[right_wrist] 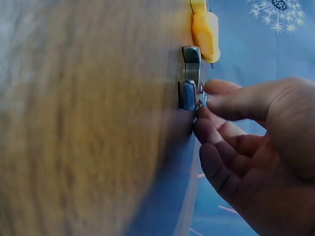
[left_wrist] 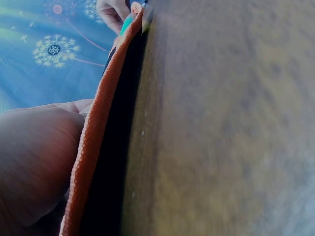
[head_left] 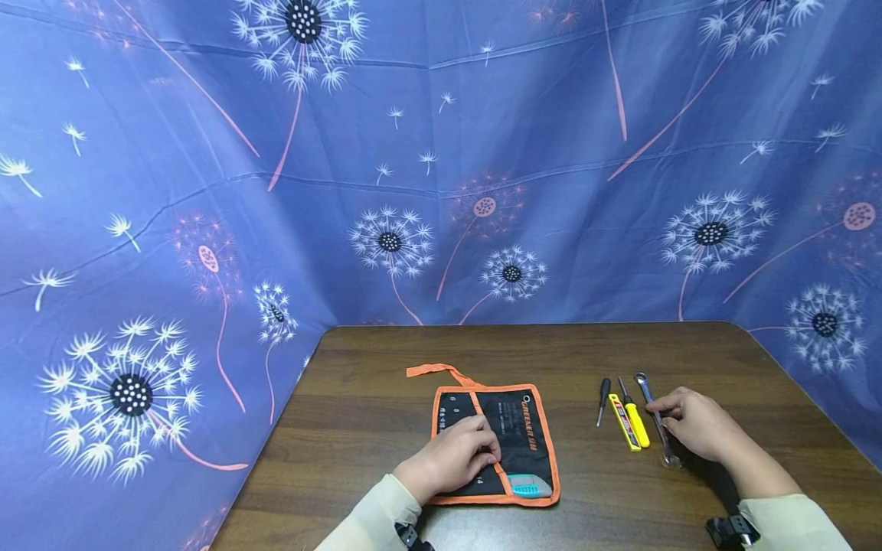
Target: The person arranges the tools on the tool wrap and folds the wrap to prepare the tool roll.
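A black tool pouch (head_left: 510,417) with orange trim lies on the table, its orange tie strap stretched out behind. My left hand (head_left: 458,455) rests over its front left part and pinches the orange edge of the pocket. A turquoise utility knife (head_left: 529,486) sits in the pouch's front right corner. To the right, my right hand (head_left: 696,421) pinches the middle of a silver combination wrench (head_left: 659,428) between thumb and fingers. In the right wrist view the wrench's open end (right_wrist: 189,96) shows close to the tabletop.
Left of the wrench lie a yellow-handled screwdriver (head_left: 637,425), a flat yellow case (head_left: 623,422) with a printed label and a small black-handled screwdriver (head_left: 603,398). A blue dandelion-print cloth (head_left: 441,252) hangs behind the wooden table (head_left: 344,459).
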{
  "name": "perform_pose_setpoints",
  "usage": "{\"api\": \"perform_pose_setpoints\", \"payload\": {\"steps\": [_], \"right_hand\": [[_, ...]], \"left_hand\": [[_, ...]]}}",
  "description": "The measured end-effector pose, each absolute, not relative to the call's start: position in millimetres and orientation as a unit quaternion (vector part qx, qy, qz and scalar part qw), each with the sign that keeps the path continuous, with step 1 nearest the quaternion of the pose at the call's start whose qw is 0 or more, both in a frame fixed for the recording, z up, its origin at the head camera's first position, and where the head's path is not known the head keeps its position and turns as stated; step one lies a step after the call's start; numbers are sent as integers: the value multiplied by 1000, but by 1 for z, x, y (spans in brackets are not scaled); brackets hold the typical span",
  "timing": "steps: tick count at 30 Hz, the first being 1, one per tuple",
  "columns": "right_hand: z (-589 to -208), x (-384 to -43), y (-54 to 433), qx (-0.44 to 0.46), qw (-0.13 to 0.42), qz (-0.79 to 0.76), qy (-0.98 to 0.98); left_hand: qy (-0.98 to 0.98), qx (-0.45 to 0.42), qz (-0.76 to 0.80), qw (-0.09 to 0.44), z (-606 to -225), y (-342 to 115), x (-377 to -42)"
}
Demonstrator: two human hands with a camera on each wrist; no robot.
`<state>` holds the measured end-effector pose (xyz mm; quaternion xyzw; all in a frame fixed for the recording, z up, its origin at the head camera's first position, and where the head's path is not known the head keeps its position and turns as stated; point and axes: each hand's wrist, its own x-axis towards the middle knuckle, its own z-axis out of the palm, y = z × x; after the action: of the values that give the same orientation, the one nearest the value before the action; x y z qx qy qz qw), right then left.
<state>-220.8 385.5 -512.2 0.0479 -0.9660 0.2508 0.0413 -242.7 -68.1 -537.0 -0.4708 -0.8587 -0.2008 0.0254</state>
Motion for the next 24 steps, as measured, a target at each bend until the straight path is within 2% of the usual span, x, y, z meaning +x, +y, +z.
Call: {"api": "perform_pose_setpoints", "payload": {"steps": [8, 16, 24], "right_hand": [[-514, -222, 386, 35, 24, 229, -972], [-509, -215, 390, -30, 26, 214, -976], [-505, -215, 398, -102, -51, 221, -969]], "left_hand": [[-858, -470, -203, 27, -539, -68, -242], [-856, -472, -207, 26, -540, -69, -242], [-858, -470, -206, 23, -538, -69, -243]]}}
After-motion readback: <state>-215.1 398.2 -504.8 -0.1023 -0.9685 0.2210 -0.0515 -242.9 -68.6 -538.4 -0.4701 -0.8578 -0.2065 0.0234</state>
